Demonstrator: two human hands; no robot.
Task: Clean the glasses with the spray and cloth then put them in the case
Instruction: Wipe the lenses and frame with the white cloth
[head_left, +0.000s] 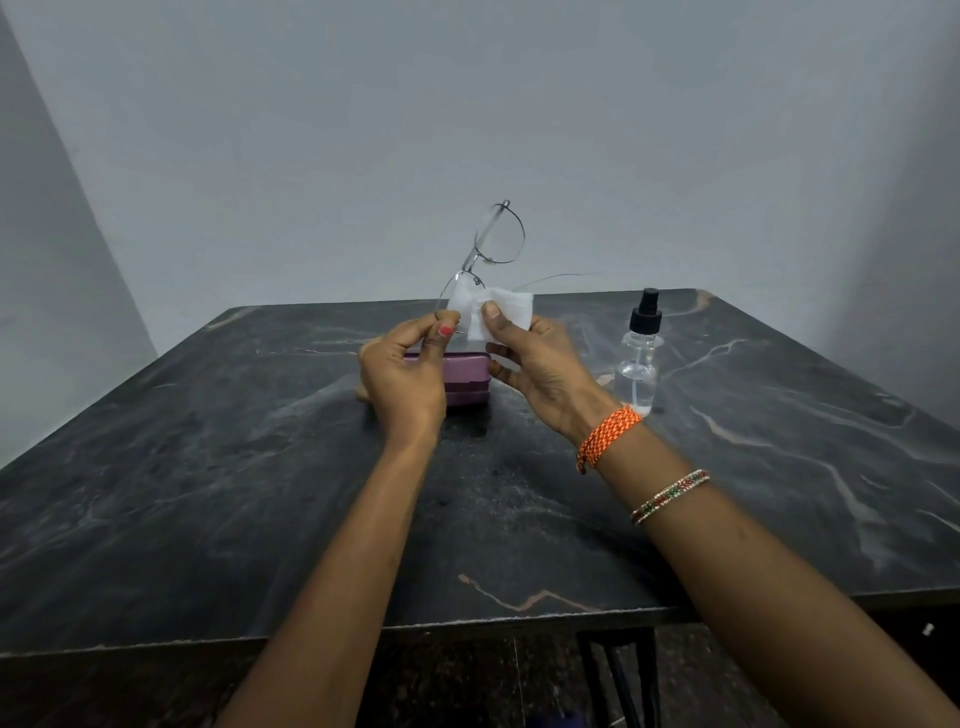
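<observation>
Thin metal-framed glasses (498, 234) are held up on end above the table, one lens high and the other low. My left hand (402, 371) pinches the rim of the lower lens. My right hand (540, 366) presses a white cloth (498, 309) over that lower lens, thumb on the cloth's front. A purple glasses case (467, 376) lies shut on the table right behind my hands, partly hidden by them. A clear spray bottle (640, 358) with a black nozzle stands upright to the right of my right hand.
The dark marbled table (208, 467) runs wide on both sides, with its front edge near me. A pale wall stands just behind the far edge. A black chair frame (623, 675) shows below the front edge.
</observation>
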